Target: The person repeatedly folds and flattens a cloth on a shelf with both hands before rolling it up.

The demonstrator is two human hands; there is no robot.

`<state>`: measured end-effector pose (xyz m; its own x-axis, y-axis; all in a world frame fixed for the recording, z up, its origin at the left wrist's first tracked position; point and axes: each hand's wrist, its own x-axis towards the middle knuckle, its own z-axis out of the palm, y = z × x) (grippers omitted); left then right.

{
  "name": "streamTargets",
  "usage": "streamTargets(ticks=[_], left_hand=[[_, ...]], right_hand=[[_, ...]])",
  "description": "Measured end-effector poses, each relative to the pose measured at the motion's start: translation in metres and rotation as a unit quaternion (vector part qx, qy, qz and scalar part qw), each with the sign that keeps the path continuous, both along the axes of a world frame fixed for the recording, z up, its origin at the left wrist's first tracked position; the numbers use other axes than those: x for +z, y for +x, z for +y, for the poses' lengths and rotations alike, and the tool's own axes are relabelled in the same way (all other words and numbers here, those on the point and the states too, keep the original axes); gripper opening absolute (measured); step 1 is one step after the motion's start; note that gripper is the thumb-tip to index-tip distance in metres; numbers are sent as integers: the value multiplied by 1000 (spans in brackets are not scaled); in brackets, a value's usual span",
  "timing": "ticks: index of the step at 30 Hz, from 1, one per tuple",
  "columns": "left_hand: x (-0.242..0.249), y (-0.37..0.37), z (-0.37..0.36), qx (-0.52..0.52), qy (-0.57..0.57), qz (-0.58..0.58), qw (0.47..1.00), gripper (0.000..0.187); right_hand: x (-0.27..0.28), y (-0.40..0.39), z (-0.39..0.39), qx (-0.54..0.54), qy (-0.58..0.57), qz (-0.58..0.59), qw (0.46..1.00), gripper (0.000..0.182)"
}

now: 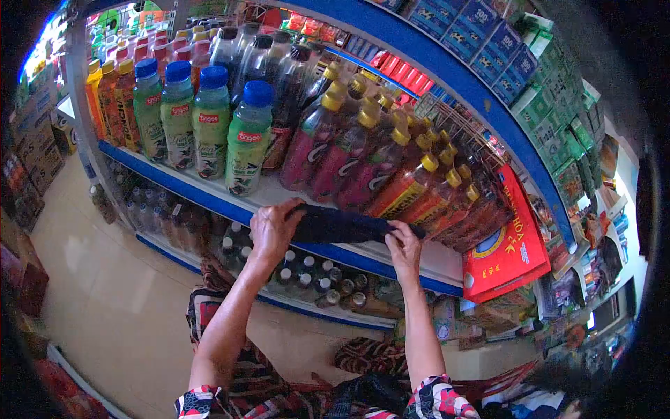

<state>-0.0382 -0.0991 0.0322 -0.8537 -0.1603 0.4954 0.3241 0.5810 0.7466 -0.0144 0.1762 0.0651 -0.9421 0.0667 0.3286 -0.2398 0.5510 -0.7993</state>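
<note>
A dark cloth point(336, 225) is stretched between my two hands at the front edge of the bottle shelf point(209, 194). My left hand point(272, 225) pinches its left end, just below the green drink bottles with blue caps point(246, 150). At the other end, my right hand point(405, 246) grips the cloth between thumb and fingers. Right behind the cloth stand bottles with magenta labels point(310, 150) and orange-labelled bottles with yellow caps point(405, 190). Part of the shelf's blue front edge is hidden by the cloth.
Dark-capped cola-coloured bottles point(257, 63) stand farther back. A red package point(506, 241) leans at the shelf's right end. Below, a lower shelf holds white-capped bottles point(305, 279). Blue cartons point(464, 35) and green cartons point(551, 105) fill the upper right. Tiled floor point(112, 258) lies at left.
</note>
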Motion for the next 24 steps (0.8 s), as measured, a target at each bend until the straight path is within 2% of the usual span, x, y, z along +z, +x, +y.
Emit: streamTargets(ticks=[1,3,6,7,10,17,21,24], left_hand=[[-1,-2,-1,-51,80,-66,993,21],[13,-6,-8,-151,237,-195,940,25],[11,-18,-6,-281,431,-75,854,33],[11,-19,-8,-280,405,-83,866,42],[30,-14,-1,-291,421,2,859,49],[57,-2,-5,-361,494,70,788,54],[51,-6,-10,-366,495,95,782,48],[46,-7,-13,-348,423,80,833,46]], right_hand=[[3,0,-2,-3,-1,-6,1000,29],[5,-1,0,16,-16,-3,1000,31],[14,0,-4,40,-60,13,997,35],[19,0,-7,47,-79,21,995,37],[29,-2,-15,61,-128,34,989,42],[84,-11,-40,135,-147,165,966,51],[102,-20,-38,140,-136,249,949,54],[92,-22,-37,150,-181,228,945,53]])
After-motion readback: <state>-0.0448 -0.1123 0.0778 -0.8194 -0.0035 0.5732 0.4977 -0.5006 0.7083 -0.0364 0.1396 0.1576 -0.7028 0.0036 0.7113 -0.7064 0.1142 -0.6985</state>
